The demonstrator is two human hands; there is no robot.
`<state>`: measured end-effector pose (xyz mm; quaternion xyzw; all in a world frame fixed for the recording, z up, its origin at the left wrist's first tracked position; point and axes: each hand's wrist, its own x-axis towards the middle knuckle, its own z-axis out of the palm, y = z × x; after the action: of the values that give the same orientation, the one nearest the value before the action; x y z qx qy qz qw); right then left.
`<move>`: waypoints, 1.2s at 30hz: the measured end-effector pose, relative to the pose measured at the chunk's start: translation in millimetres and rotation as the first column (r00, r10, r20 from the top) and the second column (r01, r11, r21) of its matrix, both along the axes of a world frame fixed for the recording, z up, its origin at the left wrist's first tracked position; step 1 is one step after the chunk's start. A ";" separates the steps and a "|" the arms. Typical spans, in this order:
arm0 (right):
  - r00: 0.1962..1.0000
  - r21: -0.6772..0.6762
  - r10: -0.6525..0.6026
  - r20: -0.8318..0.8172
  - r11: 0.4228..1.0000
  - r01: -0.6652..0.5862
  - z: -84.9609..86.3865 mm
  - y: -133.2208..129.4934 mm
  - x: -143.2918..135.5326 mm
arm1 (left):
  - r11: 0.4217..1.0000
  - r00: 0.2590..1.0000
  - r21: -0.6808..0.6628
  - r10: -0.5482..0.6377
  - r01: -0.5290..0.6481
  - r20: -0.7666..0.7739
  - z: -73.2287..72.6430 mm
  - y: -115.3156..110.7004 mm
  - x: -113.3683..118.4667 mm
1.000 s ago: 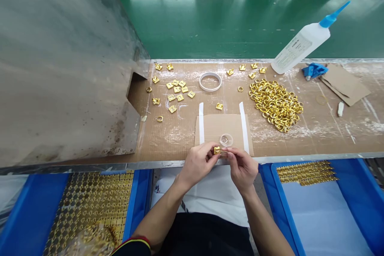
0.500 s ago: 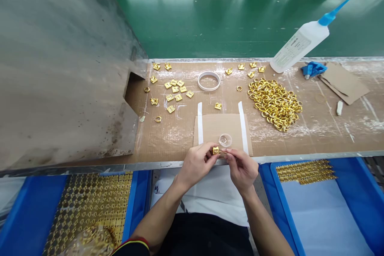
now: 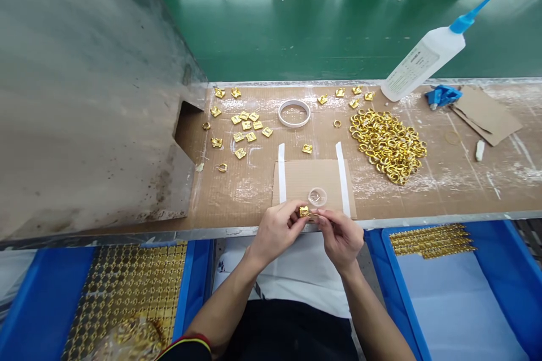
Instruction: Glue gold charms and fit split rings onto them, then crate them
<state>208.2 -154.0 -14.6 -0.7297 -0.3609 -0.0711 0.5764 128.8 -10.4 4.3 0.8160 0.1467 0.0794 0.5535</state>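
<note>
My left hand [image 3: 277, 232] pinches a small square gold piece [image 3: 304, 211] at the bench's front edge. Close beside it, my right hand [image 3: 344, 237] holds a thin stick-like tool [image 3: 313, 214] between thumb and fingers, its tip at the gold piece. Just beyond the fingers, a small clear round dish [image 3: 317, 197] rests on a cardboard pad [image 3: 311, 177] fixed with two white tape strips. Several square gold pieces [image 3: 250, 136] lie scattered at the left, and a heap of gold rings [image 3: 387, 144] lies at the right.
A large metal housing [image 3: 93, 96] stands at the left. Behind the pad lies a white tape roll [image 3: 294, 114]. A white bottle [image 3: 423, 65] leans at the back right, near blue clips [image 3: 442, 96]. Blue bins [image 3: 197, 282] with gold parts flank my lap, one on each side.
</note>
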 end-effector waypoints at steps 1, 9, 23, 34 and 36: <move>1.000 0.005 0.009 0.000 1.000 -0.009 -0.2 0.3 0.1 | 1.000 1.000 -0.008 0.000 0.000 0.001 -0.1 -0.1 0.1; 0.997 0.021 0.009 -0.081 1.000 -0.008 -8.5 -4.1 -1.6 | 1.000 1.000 -0.010 -0.010 0.010 0.004 0.9 -0.4 0.2; 0.992 -0.009 0.008 -0.129 1.000 -0.009 -9.4 -4.6 -3.0 | 0.999 1.000 -0.046 0.000 0.001 0.004 2.2 0.2 0.8; 0.979 0.001 -0.182 -0.088 0.983 0.183 7.5 1.8 21.2 | 0.997 0.999 -0.068 0.035 -0.033 0.035 -1.5 5.0 -2.1; 0.985 -0.049 -0.175 -0.014 0.984 0.174 10.2 4.5 25.2 | 0.997 0.999 -0.075 0.028 -0.025 0.043 -1.1 5.7 -2.9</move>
<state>233.4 -149.5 -4.4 -0.7726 -0.2920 -0.1059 0.5537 125.9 -4.7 3.2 0.7907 0.1482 0.0990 0.5856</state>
